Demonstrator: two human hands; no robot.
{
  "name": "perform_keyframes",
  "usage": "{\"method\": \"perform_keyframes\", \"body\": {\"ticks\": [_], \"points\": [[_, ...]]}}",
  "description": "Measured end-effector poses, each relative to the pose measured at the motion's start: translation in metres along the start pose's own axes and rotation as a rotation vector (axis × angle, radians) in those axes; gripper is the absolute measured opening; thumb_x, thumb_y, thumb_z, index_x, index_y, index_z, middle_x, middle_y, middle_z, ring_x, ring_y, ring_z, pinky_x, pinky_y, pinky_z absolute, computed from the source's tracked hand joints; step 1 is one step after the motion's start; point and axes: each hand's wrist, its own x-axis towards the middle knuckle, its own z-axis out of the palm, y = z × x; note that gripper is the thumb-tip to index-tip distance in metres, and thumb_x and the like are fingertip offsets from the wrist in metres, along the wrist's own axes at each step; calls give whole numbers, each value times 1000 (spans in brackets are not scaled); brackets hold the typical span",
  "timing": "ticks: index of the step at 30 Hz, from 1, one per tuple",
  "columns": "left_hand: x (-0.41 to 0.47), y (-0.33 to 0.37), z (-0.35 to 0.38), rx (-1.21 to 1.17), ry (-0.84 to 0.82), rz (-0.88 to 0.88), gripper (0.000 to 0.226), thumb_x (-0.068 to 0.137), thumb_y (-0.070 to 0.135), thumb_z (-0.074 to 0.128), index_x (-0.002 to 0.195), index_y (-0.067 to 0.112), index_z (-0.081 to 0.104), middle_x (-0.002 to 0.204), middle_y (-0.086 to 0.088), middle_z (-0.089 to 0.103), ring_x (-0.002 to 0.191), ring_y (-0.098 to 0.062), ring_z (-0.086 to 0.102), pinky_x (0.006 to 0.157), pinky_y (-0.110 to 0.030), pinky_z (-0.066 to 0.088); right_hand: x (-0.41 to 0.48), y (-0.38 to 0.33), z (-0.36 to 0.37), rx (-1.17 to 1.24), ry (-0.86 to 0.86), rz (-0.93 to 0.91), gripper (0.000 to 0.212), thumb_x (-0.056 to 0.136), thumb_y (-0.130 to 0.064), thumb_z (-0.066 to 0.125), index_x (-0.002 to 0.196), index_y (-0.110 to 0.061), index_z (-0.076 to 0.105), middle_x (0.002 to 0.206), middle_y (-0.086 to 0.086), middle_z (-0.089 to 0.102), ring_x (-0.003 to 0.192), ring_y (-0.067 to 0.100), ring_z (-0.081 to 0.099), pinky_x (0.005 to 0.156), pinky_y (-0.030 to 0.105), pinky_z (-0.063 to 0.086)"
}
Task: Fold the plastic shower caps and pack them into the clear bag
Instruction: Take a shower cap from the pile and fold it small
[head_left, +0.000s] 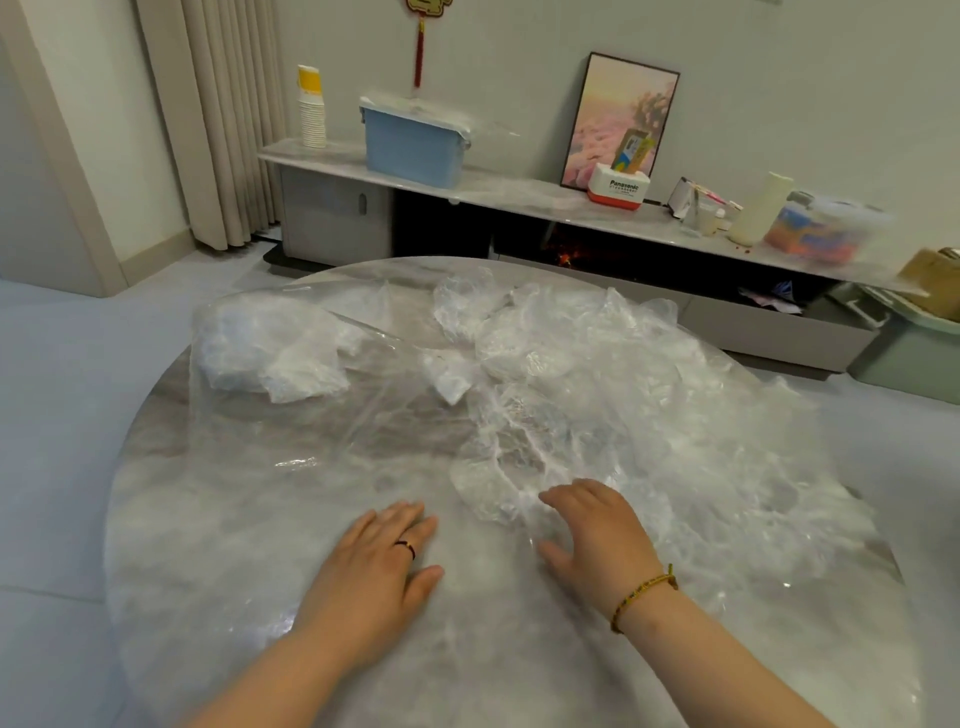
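Observation:
A loose heap of crinkled clear shower caps (613, 395) covers the right half of the round marble table (249, 545). A large clear bag (291, 415) lies flat on the left half, with several folded white caps (275, 358) inside near its far end. My left hand (379, 566) rests flat on the table, fingers straight, at the bag's near edge. My right hand (597, 530) lies on the nearest cap (498, 493), fingers spread and slightly bent over its edge; whether it grips the plastic is unclear.
Behind the table runs a long low cabinet (519, 197) carrying a blue bin (415, 145), a stack of paper cups (311, 109), a framed picture (618, 124) and a red-and-white box (618, 187). Curtains (223, 119) hang at the far left.

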Motion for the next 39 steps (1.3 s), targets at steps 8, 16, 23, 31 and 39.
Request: {"method": "perform_keyframes", "body": {"ticks": [8,16,23,31,39], "points": [[2,4,3,-20,121,-33,50,75,44,37,102,17,70,99,2,72,99,-11,61,95,-13,16,23,-19,13,-62,73,-65,27,34,-36,87,55,-31,70,66,-14,68,73,16,69,78,28,50],[-4,13,-3,-98,244,104,89,69,47,44,148,24,11,153,7,17,141,1,1,114,-21,2,-5,-44,-12,130,217,-168,27,68,-26,40,55,-21,62,45,-8,54,43,11,54,65,22,32],[-24,18,-20,82,207,246,57,92,18,24,71,26,76,87,10,73,94,-12,66,110,-15,3,-69,-54,-22,126,-108,-215,55,68,-47,44,117,-21,44,95,-16,67,82,-1,64,76,13,50],[-51,13,-25,78,100,259,43,60,33,34,71,29,75,80,10,72,70,-7,69,75,-21,32,-70,-40,-13,233,-359,-197,26,68,-21,45,71,-15,70,82,-1,70,77,21,67,70,26,54],[-41,11,-32,91,178,64,41,59,46,35,57,27,71,57,14,59,56,-9,58,64,-21,27,-66,-29,-30,241,-486,-93,28,92,-21,42,111,-14,63,113,3,63,104,21,56,85,27,45]]}}
